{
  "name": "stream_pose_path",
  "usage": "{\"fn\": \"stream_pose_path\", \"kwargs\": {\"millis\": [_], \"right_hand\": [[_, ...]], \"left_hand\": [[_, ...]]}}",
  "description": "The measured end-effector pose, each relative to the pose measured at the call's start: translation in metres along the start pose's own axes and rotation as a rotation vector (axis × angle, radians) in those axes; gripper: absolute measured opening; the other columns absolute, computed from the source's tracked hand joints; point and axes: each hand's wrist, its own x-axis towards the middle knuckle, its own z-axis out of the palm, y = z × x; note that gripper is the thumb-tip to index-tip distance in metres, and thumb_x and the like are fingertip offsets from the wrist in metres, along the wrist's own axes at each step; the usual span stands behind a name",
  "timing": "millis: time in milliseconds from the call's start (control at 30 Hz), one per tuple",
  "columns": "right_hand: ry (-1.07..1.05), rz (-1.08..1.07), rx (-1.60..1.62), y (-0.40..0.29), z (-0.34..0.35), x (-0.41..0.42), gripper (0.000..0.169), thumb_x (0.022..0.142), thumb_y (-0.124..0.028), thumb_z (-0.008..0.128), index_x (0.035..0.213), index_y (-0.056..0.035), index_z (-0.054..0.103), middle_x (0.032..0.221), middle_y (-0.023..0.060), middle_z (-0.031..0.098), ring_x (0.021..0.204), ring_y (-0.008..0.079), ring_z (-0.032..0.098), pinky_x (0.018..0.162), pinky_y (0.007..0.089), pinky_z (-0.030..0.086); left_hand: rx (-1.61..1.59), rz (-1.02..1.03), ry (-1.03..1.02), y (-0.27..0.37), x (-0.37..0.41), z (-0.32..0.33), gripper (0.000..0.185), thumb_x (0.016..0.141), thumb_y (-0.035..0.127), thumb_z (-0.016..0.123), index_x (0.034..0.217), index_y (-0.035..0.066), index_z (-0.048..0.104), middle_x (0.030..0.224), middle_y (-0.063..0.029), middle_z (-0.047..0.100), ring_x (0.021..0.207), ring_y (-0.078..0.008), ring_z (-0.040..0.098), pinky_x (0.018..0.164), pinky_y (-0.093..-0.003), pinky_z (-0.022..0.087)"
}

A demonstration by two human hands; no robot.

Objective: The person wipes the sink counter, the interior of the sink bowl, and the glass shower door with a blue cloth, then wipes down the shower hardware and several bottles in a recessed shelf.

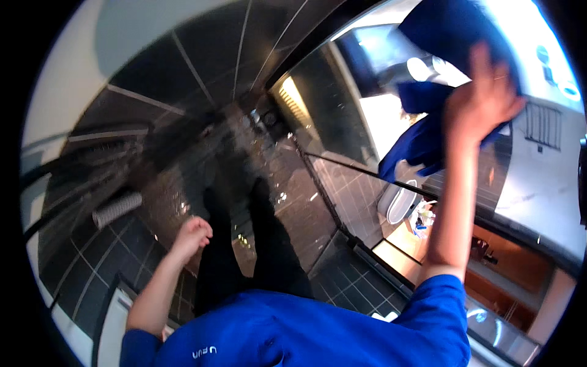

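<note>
My right hand (pixel 481 98) is raised at the upper right, blurred, with its fingers spread over a dark blue cloth (pixel 422 142). The cloth lies against or close before a glass panel (pixel 348 105), and part of it hangs below the palm. Whether every blue patch belongs to the cloth or is a reflection I cannot tell. My left hand (pixel 195 231) hangs low beside my left leg. Its fingers are curled in, and nothing shows in them.
Below me is a wet-looking brown floor (pixel 298 220) with dark tiled walls (pixel 105 257) around it. A black frame (pixel 321 192) edges the glass. Beyond it stand a light oval tub (pixel 396 204) and a wooden cabinet (pixel 513 261). A grey ribbed cylinder (pixel 117 209) is at the left.
</note>
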Motion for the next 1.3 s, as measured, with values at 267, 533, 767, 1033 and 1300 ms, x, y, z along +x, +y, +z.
{"fn": "stream_pose_path", "kwargs": {"millis": [267,533,767,1033,1300], "right_hand": [[-0.339,-0.517,0.306,-0.161,0.209,-0.109,0.022,0.079,-0.016,0.055,0.094,-0.0024,0.064,0.108,0.0087,0.056,0.099,0.0263,0.051,0.108,0.0475,0.027],[-0.817,-0.89,0.291,-0.331,0.402,-0.332,0.03,0.086,-0.013,0.047,0.108,-0.0001,0.063,0.126,0.0134,0.05,0.123,0.0274,0.039,0.114,0.0496,0.012],[-1.011,-1.172,0.127,-0.337,0.407,-0.521,0.046,0.085,-0.032,0.05,0.121,-0.0029,0.058,0.134,0.0151,0.047,0.127,0.0295,0.036,0.113,0.0517,0.012],[-0.953,-1.101,0.13,-0.347,0.414,-0.462,0.03,0.083,-0.016,0.05,0.107,-0.0052,0.064,0.113,0.0112,0.058,0.11,0.0281,0.049,0.1,0.0495,0.03],[-1.029,-1.3,0.06,-0.375,0.441,-0.486,0.044,0.088,-0.036,0.045,0.113,-0.0066,0.066,0.125,0.0118,0.056,0.131,0.0343,0.032,0.112,0.0546,0.013]], "left_hand": [[-0.278,0.119,0.14,0.0,0.086,0.051,0.009,0.092,0.014,0.053,0.09,0.006,0.057,0.084,-0.0024,0.061,0.072,-0.0095,0.056,0.066,-0.0236,0.046],[-0.534,-0.163,0.331,-0.121,0.188,0.111,0.009,0.092,0.014,0.054,0.09,0.006,0.057,0.082,-0.0041,0.06,0.073,-0.0132,0.056,0.069,-0.0283,0.046],[-0.657,-0.175,0.276,-0.204,0.233,0.165,0.008,0.088,0.01,0.057,0.091,0.003,0.056,0.08,-0.0061,0.061,0.071,-0.0132,0.054,0.068,-0.0279,0.045],[-0.817,-0.135,0.349,-0.188,0.234,0.159,0.007,0.088,0.009,0.055,0.09,0.003,0.057,0.079,-0.0073,0.062,0.072,-0.0148,0.058,0.069,-0.0285,0.046],[-0.82,-0.085,0.316,-0.174,0.229,0.148,0.01,0.09,0.013,0.055,0.089,0.003,0.056,0.08,-0.0079,0.061,0.072,-0.0147,0.057,0.069,-0.0287,0.046]]}}
